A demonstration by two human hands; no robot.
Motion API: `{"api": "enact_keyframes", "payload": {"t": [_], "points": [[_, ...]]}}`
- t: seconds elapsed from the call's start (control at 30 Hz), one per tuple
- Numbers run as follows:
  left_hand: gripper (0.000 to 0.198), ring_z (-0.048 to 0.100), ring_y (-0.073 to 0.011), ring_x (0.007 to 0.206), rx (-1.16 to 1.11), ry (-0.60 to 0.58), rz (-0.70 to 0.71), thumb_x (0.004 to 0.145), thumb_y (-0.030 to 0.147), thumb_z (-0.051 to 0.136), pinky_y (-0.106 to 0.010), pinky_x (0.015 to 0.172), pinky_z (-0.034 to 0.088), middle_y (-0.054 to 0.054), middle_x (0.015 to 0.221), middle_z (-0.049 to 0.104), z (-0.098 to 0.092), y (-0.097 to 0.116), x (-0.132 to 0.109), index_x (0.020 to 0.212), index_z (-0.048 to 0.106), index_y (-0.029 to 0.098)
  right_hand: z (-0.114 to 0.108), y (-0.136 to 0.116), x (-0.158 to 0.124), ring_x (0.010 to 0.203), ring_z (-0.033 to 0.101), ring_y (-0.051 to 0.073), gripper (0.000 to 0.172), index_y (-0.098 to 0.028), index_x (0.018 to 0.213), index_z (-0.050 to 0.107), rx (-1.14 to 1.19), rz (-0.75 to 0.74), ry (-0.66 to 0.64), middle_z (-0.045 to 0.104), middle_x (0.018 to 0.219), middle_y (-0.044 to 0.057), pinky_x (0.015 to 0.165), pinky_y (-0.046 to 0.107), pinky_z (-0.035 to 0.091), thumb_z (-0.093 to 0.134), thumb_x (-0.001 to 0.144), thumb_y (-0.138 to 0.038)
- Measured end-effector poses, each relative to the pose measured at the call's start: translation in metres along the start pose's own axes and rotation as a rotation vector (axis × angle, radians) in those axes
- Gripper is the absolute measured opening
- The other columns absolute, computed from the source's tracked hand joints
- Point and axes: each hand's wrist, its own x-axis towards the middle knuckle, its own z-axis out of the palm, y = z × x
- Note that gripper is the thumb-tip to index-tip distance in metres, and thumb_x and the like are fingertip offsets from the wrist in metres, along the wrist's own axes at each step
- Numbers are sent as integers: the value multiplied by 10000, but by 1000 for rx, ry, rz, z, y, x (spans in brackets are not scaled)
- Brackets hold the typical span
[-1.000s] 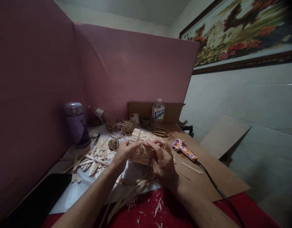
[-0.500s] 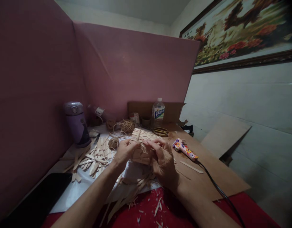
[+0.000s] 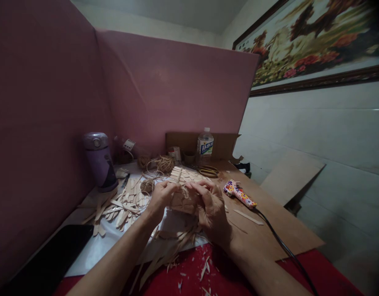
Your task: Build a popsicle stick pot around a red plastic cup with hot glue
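Stick-built piece (image 3: 183, 205) partly hidden by left hand (image 3: 161, 198) and right hand (image 3: 211, 209); whatever sits between the right hand's fingers, too small to tell. Forearms (image 3: 124, 250), black cord (image 3: 281, 238) and dark slab (image 3: 53, 255) cut off at bottom edge. Framed picture (image 3: 312, 51) cropped top and right. Back-corner clutter (image 3: 128, 144) too dim to identify.

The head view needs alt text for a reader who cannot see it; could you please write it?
A person's left hand holds a small structure of overlapping pale wooden sticks, with the right hand against it. Loose flat wooden sticks and brown twine balls lie to the left; a flower-patterned gun-shaped tool lies on brown board to the right.
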Motion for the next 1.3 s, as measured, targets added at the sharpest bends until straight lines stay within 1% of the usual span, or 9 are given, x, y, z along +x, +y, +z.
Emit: {"api": "enact_keyframes", "payload": {"t": [0.13, 0.3, 0.43, 0.67, 0.9, 1.0, 1.1, 1.2, 1.3], "points": [[229, 500, -102, 519, -22, -47, 7, 621, 344, 702, -219, 518, 405, 18, 563, 573, -2, -2, 1, 593, 613, 135, 0, 1, -1, 1094, 513, 218, 413, -217, 1269, 520, 7, -7, -1, 621, 1106, 79, 917, 409, 474, 494, 883, -71], [289, 564, -115, 531, -50, -46, -37, 542, 344, 806, -223, 542, 451, 0, 608, 657, 2, 0, -1, 698, 697, 127, 1, 1, -2, 1086, 520, 215, 410, -226, 1264, 530, 25, 11, 13, 616, 1098, 79, 919, 400, 474, 490, 884, -78], [285, 580, -104, 535, -84, -53, -31, 531, 322, 822, -204, 540, 458, 1, 625, 684, 4, 1, -1, 720, 720, 136, 1, 1, -2, 1094, 531, 211, 361, -236, 1238, 551, 71, 81, 22, 593, 1133, 83, 934, 403, 469, 463, 908, -120], [257, 583, -111, 514, -102, -17, -56, 495, 293, 830, -218, 535, 471, 0, 593, 682, 5, 3, -2, 656, 708, 133, -1, 3, -2, 1118, 542, 203, 323, -256, 1223, 515, 220, 206, 94, 650, 1126, 51, 957, 429, 442, 389, 948, -144], [258, 569, -119, 506, -100, 23, -37, 462, 275, 820, -230, 528, 459, -8, 583, 672, 9, 5, -4, 636, 703, 124, -1, 1, -2, 1043, 548, 209, 316, -242, 1192, 539, 125, 121, 93, 678, 999, 53, 925, 424, 447, 405, 934, -119], [257, 583, -130, 527, -105, -1, -33, 480, 267, 807, -246, 558, 477, -14, 601, 678, 9, 4, -4, 666, 705, 122, -2, -1, -3, 1020, 552, 203, 300, -238, 1167, 565, 86, 98, 88, 636, 1025, 68, 899, 400, 472, 436, 922, -125], [248, 580, -134, 519, -97, -8, -34, 488, 273, 803, -251, 555, 479, -9, 568, 659, 7, 3, -4, 651, 692, 121, -2, -1, -5, 1033, 541, 204, 323, -244, 1194, 556, 61, 75, 65, 587, 1085, 86, 888, 401, 486, 448, 914, -123], [247, 570, -131, 508, -82, -2, -34, 495, 289, 801, -243, 532, 466, -6, 548, 646, 6, 1, -3, 633, 683, 121, -3, 1, -7, 1043, 531, 209, 371, -257, 1232, 529, 67, 38, 59, 590, 1096, 87, 904, 421, 476, 454, 905, -100], [251, 554, -119, 493, -81, 15, -29, 493, 291, 802, -232, 513, 451, -3, 551, 648, 7, 2, -3, 641, 690, 122, -3, 3, -7, 1034, 535, 205, 377, -247, 1233, 528, 70, 9, 70, 601, 1080, 85, 891, 410, 479, 452, 900, -88]]}}
